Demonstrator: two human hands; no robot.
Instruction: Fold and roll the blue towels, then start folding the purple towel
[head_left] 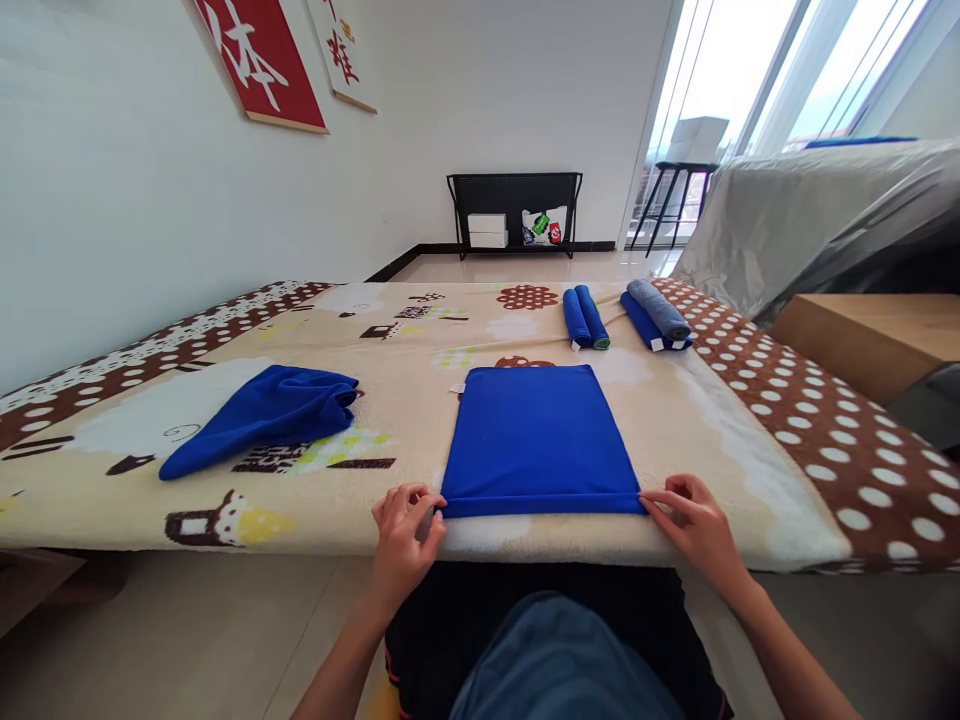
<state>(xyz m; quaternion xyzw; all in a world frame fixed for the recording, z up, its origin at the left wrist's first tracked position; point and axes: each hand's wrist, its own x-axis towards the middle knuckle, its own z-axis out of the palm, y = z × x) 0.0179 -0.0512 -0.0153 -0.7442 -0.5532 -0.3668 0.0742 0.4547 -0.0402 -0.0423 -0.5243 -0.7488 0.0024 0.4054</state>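
Note:
A blue towel (536,430) lies flat on the patterned blanket in front of me, its near edge turned over in a narrow fold. My left hand (405,535) pinches the left end of that fold, and my right hand (691,515) pinches the right end. A second blue towel (266,415) lies crumpled to the left. Beyond the flat towel, two blue rolled towels (585,318) rest side by side. To their right, a grey-blue rolled towel (658,308) leans on another blue rolled towel (643,325).
The bed's blanket (420,400) has a brown polka-dot border (840,470). A cardboard box (862,335) and a plastic-covered piece of furniture (840,210) stand at the right. Against the far wall is a black rack (516,200), with a stool (679,185) near the window.

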